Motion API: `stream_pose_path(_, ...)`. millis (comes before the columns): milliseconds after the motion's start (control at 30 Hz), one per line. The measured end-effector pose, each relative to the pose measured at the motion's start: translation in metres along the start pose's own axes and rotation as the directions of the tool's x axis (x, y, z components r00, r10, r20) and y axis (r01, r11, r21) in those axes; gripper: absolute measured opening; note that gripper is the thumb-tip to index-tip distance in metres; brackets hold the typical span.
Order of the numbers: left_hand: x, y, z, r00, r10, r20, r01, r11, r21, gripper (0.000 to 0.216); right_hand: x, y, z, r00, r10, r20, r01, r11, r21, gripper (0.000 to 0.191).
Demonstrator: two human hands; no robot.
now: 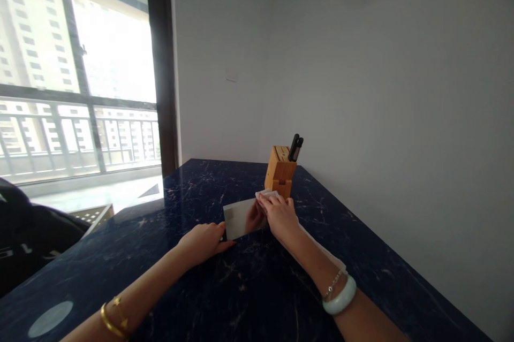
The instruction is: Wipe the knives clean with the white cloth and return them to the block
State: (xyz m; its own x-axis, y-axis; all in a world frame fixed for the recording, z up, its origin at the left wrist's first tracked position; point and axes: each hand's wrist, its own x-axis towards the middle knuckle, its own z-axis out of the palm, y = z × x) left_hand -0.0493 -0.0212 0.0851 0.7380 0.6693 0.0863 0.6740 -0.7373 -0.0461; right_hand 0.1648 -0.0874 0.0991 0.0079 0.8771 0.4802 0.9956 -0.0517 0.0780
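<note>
A wide, shiny cleaver (239,219) is held low over the dark blue tabletop, its blade pointing right. Its handle is mostly hidden in my left hand (204,243), which is closed around it. My right hand (279,216) pinches a folded white cloth (265,192) at the far end of the blade, and the blade mirrors the fingers. More of the pale cloth hangs along the underside of my right forearm. Just behind my right hand stands a wooden knife block (280,166), with black-handled tools (296,147) in its right side.
The dark blue marbled table (193,187) reaches back to a grey wall (361,90). A pale round patch (50,319) lies at its near left. Beyond the left edge are a black item (32,235) with white lettering and a large window (80,63).
</note>
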Motion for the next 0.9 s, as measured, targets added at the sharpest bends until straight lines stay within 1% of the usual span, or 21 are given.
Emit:
stream_pose_path(100,-0.001,0.001,-0.002,1.000,0.006,-0.004,-0.006,1.000,0.001,0.056,0.000,0.012,0.003,0.998,0.056,-0.037,-0.056,0.998,0.004,0.042)
stream_pose_path(167,-0.001,0.002,-0.003,1.000,-0.001,0.001,0.001,1.000,-0.001,0.056,0.000,0.016,0.003,0.996,0.078,-0.039,-0.078,0.997,0.003,0.040)
stream_pose_path(267,-0.001,0.001,-0.003,1.000,0.003,0.005,-0.003,1.000,-0.006,0.056,0.002,0.014,0.000,0.996,0.090,-0.022,-0.090,0.996,0.019,0.037)
stream_pose_path(367,-0.001,0.001,-0.001,1.000,0.005,0.008,-0.005,1.000,-0.005,0.055,0.001,0.007,-0.003,0.997,0.082,-0.007,-0.082,0.996,0.034,0.032)
stream_pose_path(433,0.000,0.000,0.000,1.000,-0.003,0.010,0.003,1.000,-0.005,0.055,-0.001,0.000,-0.004,0.999,0.043,-0.010,-0.043,0.998,0.043,0.027)
stream_pose_path(533,-0.001,0.001,0.000,1.000,-0.006,-0.002,0.006,1.000,-0.004,0.053,-0.004,-0.016,-0.004,0.998,-0.057,-0.018,0.058,0.995,0.079,0.025)
stream_pose_path(733,-0.001,0.002,-0.002,1.000,0.014,-0.017,-0.013,1.000,0.026,0.047,-0.005,-0.055,-0.007,0.968,-0.241,-0.075,0.251,0.954,0.163,0.032)
stream_pose_path(833,-0.001,0.002,-0.003,1.000,0.027,-0.010,-0.027,0.999,0.032,0.044,-0.006,-0.067,-0.009,0.954,-0.284,-0.097,0.297,0.940,0.166,0.032)
stream_pose_path(900,-0.001,0.001,-0.003,1.000,0.028,-0.002,-0.028,0.999,0.023,0.042,-0.009,-0.071,-0.010,0.950,-0.302,-0.085,0.312,0.938,0.152,0.029)
